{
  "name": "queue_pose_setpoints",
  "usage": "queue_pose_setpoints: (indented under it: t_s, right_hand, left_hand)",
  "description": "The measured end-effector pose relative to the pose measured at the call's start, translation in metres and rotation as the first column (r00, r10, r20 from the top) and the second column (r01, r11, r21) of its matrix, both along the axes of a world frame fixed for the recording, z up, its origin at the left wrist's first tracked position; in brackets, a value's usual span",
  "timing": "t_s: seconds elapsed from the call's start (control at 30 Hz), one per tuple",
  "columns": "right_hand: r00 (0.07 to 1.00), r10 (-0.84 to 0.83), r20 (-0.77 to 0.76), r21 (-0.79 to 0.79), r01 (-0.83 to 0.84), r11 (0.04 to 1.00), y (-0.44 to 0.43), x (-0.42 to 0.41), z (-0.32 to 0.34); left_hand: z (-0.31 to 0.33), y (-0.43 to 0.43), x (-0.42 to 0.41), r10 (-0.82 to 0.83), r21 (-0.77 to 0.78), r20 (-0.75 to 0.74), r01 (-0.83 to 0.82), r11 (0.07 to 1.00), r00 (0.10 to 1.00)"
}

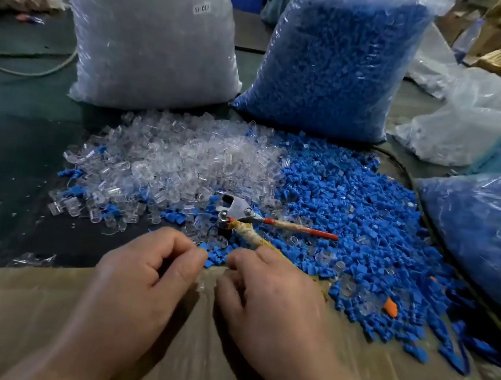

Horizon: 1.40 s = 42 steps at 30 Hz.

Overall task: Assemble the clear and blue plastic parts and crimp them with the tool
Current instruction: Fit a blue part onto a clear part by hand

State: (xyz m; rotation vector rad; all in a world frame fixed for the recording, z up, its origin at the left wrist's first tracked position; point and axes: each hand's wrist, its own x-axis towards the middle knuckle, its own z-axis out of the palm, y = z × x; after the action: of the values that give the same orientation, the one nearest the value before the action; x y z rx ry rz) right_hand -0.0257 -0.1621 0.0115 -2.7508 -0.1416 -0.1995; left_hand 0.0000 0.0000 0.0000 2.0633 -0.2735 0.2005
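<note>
Lower centre, over creased brown cardboard (28, 319): left hand (146, 272) curled, pinching a small blue part (202, 253); right hand (269, 296) curled too, grip impossible to tell. Just above, metal-headed crimp tool (239, 212) with tape-wrapped handles, lying between the glossy clear heap (183, 153) and the matte blue heap (354, 205).

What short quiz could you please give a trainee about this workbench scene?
1. True or false: the crimp tool lies among the loose parts.
2. On which side of the bag of clear parts does the bag of blue parts stand? A) left B) right C) on top
3. What material is the brown sheet beneath the left hand and right hand?
Key: 1 true; 2 B; 3 cardboard.
</note>
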Motion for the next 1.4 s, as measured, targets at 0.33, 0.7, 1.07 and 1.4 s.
queue_pose_setpoints:
  t_s: [0.33, 0.7, 1.07, 1.4]
  right_hand:
    - [0.996, -0.085, -0.027, -0.114, 0.082, 0.990, 0.001, 0.014, 0.000]
    - [0.996, -0.088, -0.024, -0.217, 0.081, 0.973, 0.011, 0.030, 0.005]
    - [0.999, 0.010, 0.032, -0.153, -0.005, 0.988, 0.012, 0.038, 0.002]
    - [0.993, 0.072, 0.092, 0.137, -0.084, 0.987, 0.005, 0.034, -0.008]
  left_hand:
    - [-0.001, 0.022, 0.020, 0.233, 0.468, 0.045, -0.227, 0.854, 0.971]
    - [0.031, 0.008, 0.065, 0.251, 0.696, -0.070, -0.133, 0.706, 0.965]
    - [0.016, 0.011, 0.048, 0.032, 0.688, -0.031, -0.002, 0.725, 0.999]
    - [0.002, 0.017, 0.025, -0.043, 0.473, 0.113, -0.015, 0.881, 0.993]
